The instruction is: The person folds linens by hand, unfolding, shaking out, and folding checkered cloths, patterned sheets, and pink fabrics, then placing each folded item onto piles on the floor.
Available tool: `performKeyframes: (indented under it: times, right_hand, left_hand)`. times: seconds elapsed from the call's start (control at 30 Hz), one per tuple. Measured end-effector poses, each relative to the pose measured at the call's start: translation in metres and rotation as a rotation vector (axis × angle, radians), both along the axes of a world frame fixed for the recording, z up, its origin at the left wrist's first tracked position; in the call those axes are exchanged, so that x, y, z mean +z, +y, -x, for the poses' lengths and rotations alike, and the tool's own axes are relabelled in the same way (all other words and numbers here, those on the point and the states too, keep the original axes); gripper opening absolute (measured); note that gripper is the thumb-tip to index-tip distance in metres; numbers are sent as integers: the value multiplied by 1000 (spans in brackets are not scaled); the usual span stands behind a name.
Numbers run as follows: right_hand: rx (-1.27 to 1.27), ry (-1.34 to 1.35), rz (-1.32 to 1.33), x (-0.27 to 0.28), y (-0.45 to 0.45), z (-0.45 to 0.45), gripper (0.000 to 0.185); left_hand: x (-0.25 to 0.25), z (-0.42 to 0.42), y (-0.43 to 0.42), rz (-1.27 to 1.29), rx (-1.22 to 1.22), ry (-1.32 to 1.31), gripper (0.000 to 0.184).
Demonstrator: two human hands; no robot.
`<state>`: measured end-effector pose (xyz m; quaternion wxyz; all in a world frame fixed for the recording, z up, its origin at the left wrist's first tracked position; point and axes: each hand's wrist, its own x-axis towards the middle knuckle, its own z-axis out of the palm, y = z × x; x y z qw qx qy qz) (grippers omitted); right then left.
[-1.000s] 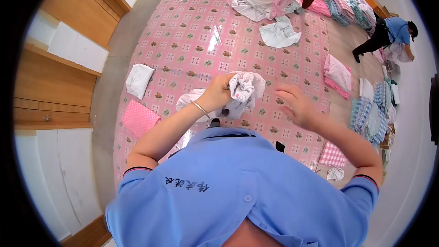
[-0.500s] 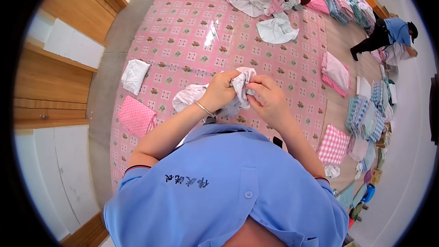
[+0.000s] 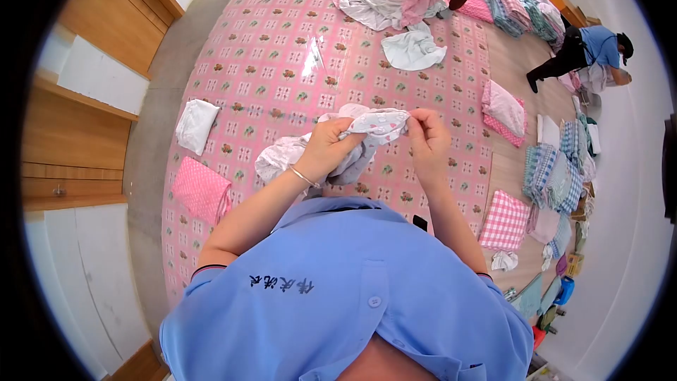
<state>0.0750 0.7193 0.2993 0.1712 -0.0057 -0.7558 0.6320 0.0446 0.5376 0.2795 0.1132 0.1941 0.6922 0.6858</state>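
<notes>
White printed cloth (image 3: pixel 379 124) was held up over the pink flowered mat (image 3: pixel 275 102), about midway between its left and right edges. At the mat's left edge lay a folded white cloth (image 3: pixel 197 127), with a folded pink polka-dot cloth (image 3: pixel 201 189) just below it, toward the wearer. Further right, a loose bunch of the printed cloth showed beyond the left forearm (whether it hung free or rested on the mat, I could not tell). The left hand (image 3: pixel 326 147) pinched the upper part between thumb and fingers, and the right hand (image 3: pixel 428 132) pinched the far end with its fingertips, so a short stretch ran fairly taut between them.

The cloth looked light, soft and limp, neither fragile nor likely to slip; it would probably sag and crease wherever unsupported, so a border or corner seemed the best hold, one in each hand. Toward the mat's far edge lay a crumpled white cloth (image 3: pixel 415 47). Along the right edge came a pink-and-white folded bundle (image 3: pixel 503 113) and, nearer, a pink gingham cloth (image 3: pixel 505 220). Past that edge stood blue-checked stacks (image 3: pixel 541 176), and a co-worker (image 3: pixel 596 48) bent over fabric beyond them.
</notes>
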Motion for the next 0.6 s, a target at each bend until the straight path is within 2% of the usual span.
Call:
performKeyframes:
  times: [0.13, 0.2, 0.23, 0.3, 0.43, 0.5, 0.53, 0.6]
  right_hand:
    - [27, 47, 88, 18, -13, -4, 11]
    - [109, 147, -141, 11, -8, 0, 11]
    - [109, 150, -144, 15, -7, 0, 11]
    - [228, 127, -416, 28, -7, -3, 10]
    - [262, 139, -342, 17, -9, -7, 10]
    - [118, -11, -85, 10, -6, -7, 9]
    - [119, -15, -81, 12, -4, -5, 9]
    - [-82, 24, -171, 18, 13, 7, 8]
  left_hand:
    - [0, 1, 3, -22, -10, 59, 15]
    - [0, 2, 2, -1, -1, 76, 15]
    - [1, 2, 2, -1, -6, 98, 15]
    - [0, 0, 1, -3, -11, 124, 15]
    - [2, -6, -2, 84, 8, 135, 16]
    - [8, -3, 1, 77, -21, 99, 16]
    - [10, -4, 2, 128, 2, 179, 17]
    - [9, 7, -2, 239, 64, 311, 19]
